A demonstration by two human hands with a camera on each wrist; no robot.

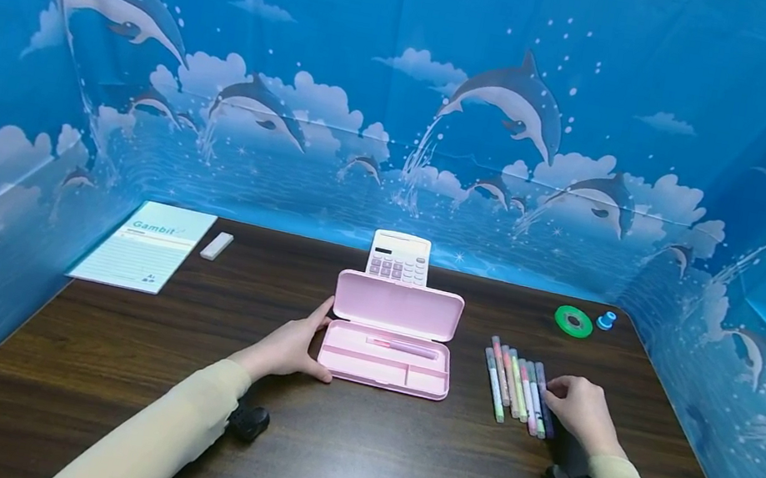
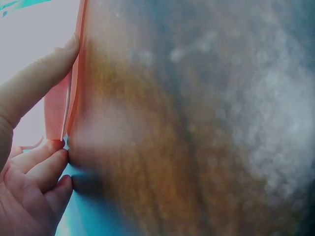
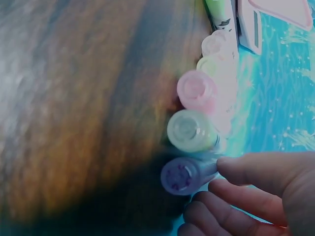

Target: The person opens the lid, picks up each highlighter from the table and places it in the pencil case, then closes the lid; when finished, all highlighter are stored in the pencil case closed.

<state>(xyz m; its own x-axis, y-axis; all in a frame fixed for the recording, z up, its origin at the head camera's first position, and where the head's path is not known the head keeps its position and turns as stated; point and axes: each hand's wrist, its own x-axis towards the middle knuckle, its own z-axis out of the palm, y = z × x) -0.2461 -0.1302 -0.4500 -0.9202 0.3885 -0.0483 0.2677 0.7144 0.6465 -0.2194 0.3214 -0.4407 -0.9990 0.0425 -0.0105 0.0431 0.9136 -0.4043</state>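
Left hand (image 1: pixel 289 346) braces the open pink pencil case (image 1: pixel 386 358) at its left end, fingers (image 2: pixel 34 83) straight against the edge, not curled around it. The case sits mid-surface (image 1: pixel 346 461) with the lid up and one purple pen (image 1: pixel 406 348) already in the tray.

Right hand (image 1: pixel 579 407) is at the row of highlighters (image 1: pixel 518 388), to the right of the case. Its fingertips (image 3: pixel 246 169) pinch the purple highlighter (image 3: pixel 184 176), the outermost in the row. The wrist view is blurred, so the grip looks like thumb-and-finger, but I can't confirm how firm it is.

To do it well: lift it straight up so the neighbouring green highlighter (image 3: pixel 189 130) doesn't roll, keep the barrel parallel to the tray's long side, and keep the case braced.
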